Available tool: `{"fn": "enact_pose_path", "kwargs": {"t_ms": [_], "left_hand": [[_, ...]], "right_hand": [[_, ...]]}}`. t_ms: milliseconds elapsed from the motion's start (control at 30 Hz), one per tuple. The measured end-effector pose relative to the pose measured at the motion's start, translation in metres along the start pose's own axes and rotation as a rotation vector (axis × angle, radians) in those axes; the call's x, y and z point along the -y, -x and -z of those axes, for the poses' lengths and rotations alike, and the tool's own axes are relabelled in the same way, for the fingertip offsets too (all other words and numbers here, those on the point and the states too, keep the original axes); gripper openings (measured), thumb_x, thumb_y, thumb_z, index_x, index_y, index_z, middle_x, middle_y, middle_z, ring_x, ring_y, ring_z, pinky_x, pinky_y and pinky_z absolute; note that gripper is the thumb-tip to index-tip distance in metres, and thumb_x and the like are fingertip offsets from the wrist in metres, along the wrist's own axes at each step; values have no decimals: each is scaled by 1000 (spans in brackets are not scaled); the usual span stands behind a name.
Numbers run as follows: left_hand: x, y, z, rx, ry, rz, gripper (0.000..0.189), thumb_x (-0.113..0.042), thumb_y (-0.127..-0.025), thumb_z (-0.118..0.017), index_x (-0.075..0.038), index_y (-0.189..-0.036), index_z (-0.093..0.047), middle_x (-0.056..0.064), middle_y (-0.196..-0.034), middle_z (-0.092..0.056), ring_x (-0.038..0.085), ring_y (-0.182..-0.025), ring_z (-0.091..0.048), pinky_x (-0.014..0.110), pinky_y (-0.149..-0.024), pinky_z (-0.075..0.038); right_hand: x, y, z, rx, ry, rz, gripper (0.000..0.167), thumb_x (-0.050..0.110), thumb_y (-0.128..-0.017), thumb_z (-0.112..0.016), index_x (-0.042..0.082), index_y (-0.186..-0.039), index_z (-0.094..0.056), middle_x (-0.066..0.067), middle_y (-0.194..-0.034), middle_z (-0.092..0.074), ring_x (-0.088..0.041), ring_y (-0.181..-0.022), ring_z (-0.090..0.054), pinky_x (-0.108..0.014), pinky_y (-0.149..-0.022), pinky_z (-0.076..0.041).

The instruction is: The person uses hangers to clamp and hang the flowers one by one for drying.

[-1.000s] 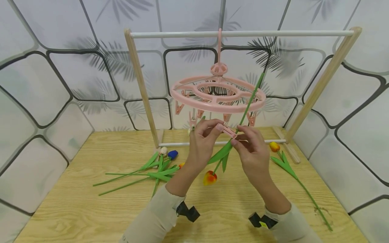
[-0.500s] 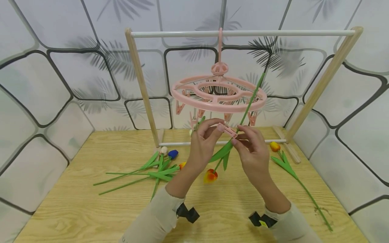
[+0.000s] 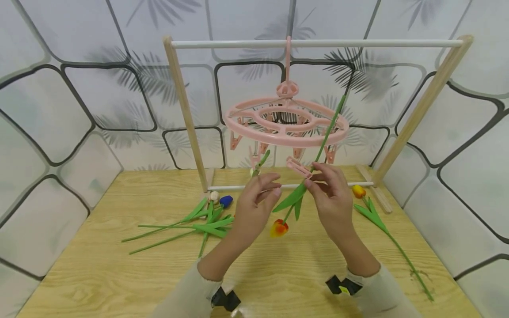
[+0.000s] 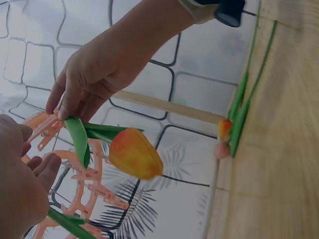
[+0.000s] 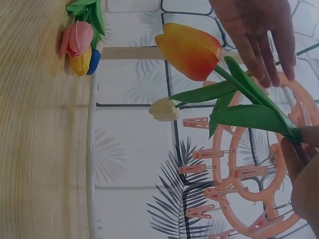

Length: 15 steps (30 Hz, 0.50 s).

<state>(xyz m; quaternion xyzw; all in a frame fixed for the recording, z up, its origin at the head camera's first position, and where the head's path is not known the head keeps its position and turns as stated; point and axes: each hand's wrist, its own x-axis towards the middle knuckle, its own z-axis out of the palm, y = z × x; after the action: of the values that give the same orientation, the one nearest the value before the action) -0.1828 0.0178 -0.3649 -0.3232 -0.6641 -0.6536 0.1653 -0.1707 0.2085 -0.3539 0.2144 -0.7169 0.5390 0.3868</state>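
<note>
My right hand [image 3: 332, 190] pinches the green stem of an artificial orange-yellow tulip [image 3: 279, 228] close to its leaves. The flower head hangs downward and the stem slants up past the hanger's ring. A pink clothespin [image 3: 299, 168] of the round pink drying hanger [image 3: 278, 139] lies against that stem, right at the right fingertips. To its left is my left hand [image 3: 254, 205], fingers loosely bent and apart from the clothespin. Behind the left hand, another green stem points up beside a clothespin. In the right wrist view a white tulip [image 5: 164, 109] hangs below the hanger.
A wooden rack with a white top rod [image 3: 377, 43] bears the hanger, whose several other clothespins dangle beneath. Several tulips, including a blue tulip [image 3: 226, 202], lie left on the wooden table [image 3: 99, 278]. A yellow-orange tulip [image 3: 359, 191] lies to the right.
My left hand has let go of the clothespin and drawn back down and left. The right hand stays in place on the tulip, whose head has shifted slightly right.
</note>
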Motion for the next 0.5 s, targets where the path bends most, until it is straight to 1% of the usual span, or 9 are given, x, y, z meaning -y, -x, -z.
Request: {"fn": "enact_pose_path", "kwargs": {"t_ms": [100,133,200,300,367,433,500], "left_hand": [[0,9,15,-40,-81,-101,19,-3,-99,-63,-3,-117,-70,12,-117,-65,20,-104,-66,26,-90,-57],[0,10,21,-61,-109,-126,17,-2,-97,-64,-2,-113,-71,12,-113,-67,18,-101,-67,25,-88,-57],[-2,8,35,-89,-146,-156,16,-1,-97,-65,-3,-111,-71,11,-108,-68,13,-98,-66,23,-86,-57],[-9,-4,54,-114,-161,-181,16,0,-97,-64,-1,-111,-71,11,-108,-67,12,-100,-64,24,-90,-56],[-15,-13,65,-111,-182,-194,16,-1,-98,-63,-1,-112,-70,11,-110,-66,13,-101,-63,25,-93,-55],[-21,-25,74,-107,-226,-227,17,-1,-98,-63,0,-113,-70,12,-113,-65,16,-102,-62,26,-94,-54],[-25,-37,79,-101,-291,-277,17,-2,-98,-64,-1,-113,-71,11,-113,-65,19,-101,-62,26,-92,-53]], "right_hand": [[-1,0,2,-9,4,-20,42,-15,-87,-68,-7,-128,-62,0,-119,-59,-6,-102,-65,-18,-86,-55],[-1,-1,3,-15,7,-22,42,-15,-87,-68,-6,-128,-62,-1,-119,-59,-6,-102,-65,-17,-86,-55],[-3,-1,5,-22,14,-26,42,-15,-87,-68,-6,-128,-62,-1,-119,-59,-6,-102,-65,-16,-86,-55],[-4,0,7,-32,33,-32,43,-15,-87,-68,-6,-128,-62,-5,-120,-60,-6,-101,-64,-15,-87,-53],[-6,1,9,-38,51,-49,42,-13,-88,-69,-4,-129,-63,-7,-121,-60,-7,-102,-64,-14,-87,-53],[-7,2,11,-45,68,-58,42,-11,-89,-69,-3,-129,-63,-7,-122,-60,-8,-102,-63,-14,-87,-52],[-9,4,13,-54,86,-71,42,-10,-89,-69,-1,-130,-64,-6,-123,-61,-8,-103,-63,-13,-86,-52]]}}
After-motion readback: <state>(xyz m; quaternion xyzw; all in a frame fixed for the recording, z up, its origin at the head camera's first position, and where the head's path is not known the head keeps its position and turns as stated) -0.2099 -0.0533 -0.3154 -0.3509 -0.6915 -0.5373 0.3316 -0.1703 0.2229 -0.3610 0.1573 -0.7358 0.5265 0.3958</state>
